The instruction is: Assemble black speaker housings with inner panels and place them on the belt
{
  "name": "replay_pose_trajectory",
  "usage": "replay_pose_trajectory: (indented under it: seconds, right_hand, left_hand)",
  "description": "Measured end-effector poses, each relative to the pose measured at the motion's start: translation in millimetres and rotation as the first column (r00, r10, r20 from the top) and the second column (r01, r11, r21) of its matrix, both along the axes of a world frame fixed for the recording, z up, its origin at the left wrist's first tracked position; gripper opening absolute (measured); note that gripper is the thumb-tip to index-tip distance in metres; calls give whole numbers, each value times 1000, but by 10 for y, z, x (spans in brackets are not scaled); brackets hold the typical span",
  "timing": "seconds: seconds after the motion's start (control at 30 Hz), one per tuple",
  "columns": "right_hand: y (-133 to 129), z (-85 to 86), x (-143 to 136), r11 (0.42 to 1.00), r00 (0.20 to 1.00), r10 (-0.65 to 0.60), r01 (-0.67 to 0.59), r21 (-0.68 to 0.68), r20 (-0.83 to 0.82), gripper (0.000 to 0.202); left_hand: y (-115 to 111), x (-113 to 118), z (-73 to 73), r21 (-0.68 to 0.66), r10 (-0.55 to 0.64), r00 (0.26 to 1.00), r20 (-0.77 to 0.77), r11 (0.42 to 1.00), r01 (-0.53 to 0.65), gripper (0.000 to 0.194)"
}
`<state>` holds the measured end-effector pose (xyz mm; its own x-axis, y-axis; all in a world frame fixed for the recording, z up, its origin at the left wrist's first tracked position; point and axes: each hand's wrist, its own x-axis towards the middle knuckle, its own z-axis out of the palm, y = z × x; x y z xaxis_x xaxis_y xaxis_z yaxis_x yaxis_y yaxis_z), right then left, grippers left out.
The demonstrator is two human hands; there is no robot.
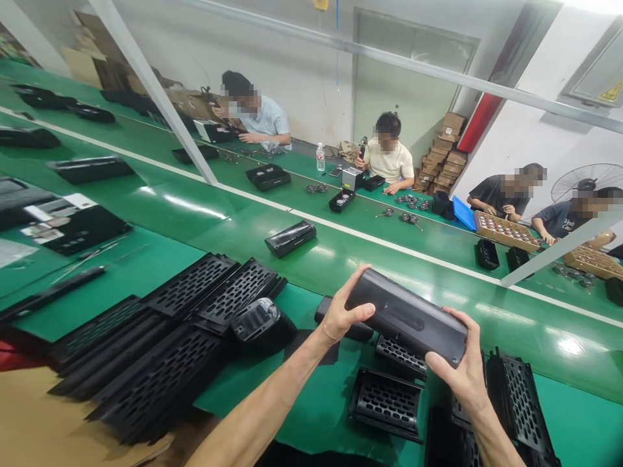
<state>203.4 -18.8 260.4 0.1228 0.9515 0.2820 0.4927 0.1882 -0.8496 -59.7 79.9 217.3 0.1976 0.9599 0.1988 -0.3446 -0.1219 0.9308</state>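
Observation:
Raised above the green bench, a long black plastic speaker housing (409, 316) is gripped at both ends. My left hand (348, 308) closes on its left end, thumb lying on the near face. Around the right end wraps my right hand (462, 363), its thumb at the lower corner. The face toward me has a long oval recess. Under the housing lie black slotted grilles (387, 402) and, partly hidden by my left wrist, another black housing (357, 331). A black housing with a shiny end (257, 321) stands left of my left forearm.
Stacked slotted grilles (160, 370) fill the bench at left, with more grilles (523, 402) at right. A black housing (291, 238) lies on the green conveyor belt (350, 243). Several co-workers sit across it. Slanting metal posts (160, 97) rise beyond the belt.

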Motion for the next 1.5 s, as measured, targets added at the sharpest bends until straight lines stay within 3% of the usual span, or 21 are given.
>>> replay_pose_trajectory:
  seconds: [0.13, 0.2, 0.27, 0.37, 0.43, 0.47, 0.57, 0.6, 0.7, 0.77, 0.9, 0.97, 1.03, 1.1, 1.23, 1.33, 1.5]
  right_hand:
    - [30, 30, 102, 995, 991, 50, -61, -82, -122, 92]
    - [36, -25, 82, 992, 965, 105, -118, -40, -238, 106]
    - [50, -153, -22, 987, 954, 156, -161, 0, -255, 113]
    - [96, -349, -226, 967, 967, 237, -244, -76, -91, 92]
    - [120, -365, -272, 970, 973, 229, -227, -86, 6, 82]
    - [126, -328, -254, 980, 979, 194, -191, -47, 64, 86]
    - [128, -121, -96, 980, 913, 126, -176, 96, 387, 101]
    - [129, -56, -42, 971, 855, 130, -212, 109, 502, 103]
    - [131, 39, 30, 957, 705, 151, -279, 75, 693, 104]
    - [118, 25, 3, 958, 677, 158, -281, 55, 719, 104]
    - [73, -22, -90, 962, 658, 159, -270, 33, 736, 100]
    - [56, -15, -83, 963, 653, 167, -269, 20, 739, 100]
    - [35, -12, -9, 959, 666, 202, -283, -7, 718, 100]
    - [-1, -46, 119, 968, 741, 202, -252, -14, 640, 100]
    - [-118, -255, 345, 981, 970, 158, -133, -138, 187, 106]
    - [-204, -409, 350, 972, 989, 116, -131, -196, -89, 102]
    - [-272, -518, 243, 992, 992, 9, -26, -127, -129, 81]
  left_hand:
    - [-115, 178, -140, -264, 83, 964, 254, 964, -13, 80]
    - [-209, 312, -285, -429, 79, 912, 402, 896, 112, 66]
    - [-321, 473, -455, -510, 37, 842, 538, 810, 289, 61]
    - [-466, 651, -636, -485, -84, 777, 623, 738, 469, 70]
    - [-503, 628, -630, -478, -145, 847, 511, 772, 420, 72]
    - [-500, 566, -582, -455, -138, 898, 417, 824, 338, 76]
    - [-438, 278, -312, -166, -92, 987, 134, 979, 114, 110]
    - [-413, 189, -213, -41, -124, 992, 3, 991, 124, 121]
    - [-360, 43, -10, 134, -91, 951, -295, 982, 136, 115]
    - [-347, 26, 21, 137, -71, 938, -339, 983, 124, 107]
    - [-352, 38, -23, 77, -163, 908, -386, 975, 208, 106]
    - [-365, 46, -46, 63, -160, 915, -371, 979, 196, 98]
    - [-385, 45, -67, 56, -126, 937, -326, 987, 152, 91]
    - [-407, 26, -85, 36, -103, 956, -275, 992, 117, 90]
    - [-433, -48, -93, -37, -116, 975, -192, 993, 111, 93]
    - [-444, -70, -77, -37, -122, 972, -200, 992, 117, 93]
    - [-461, -19, -122, -17, -86, 966, -245, 996, 84, 88]
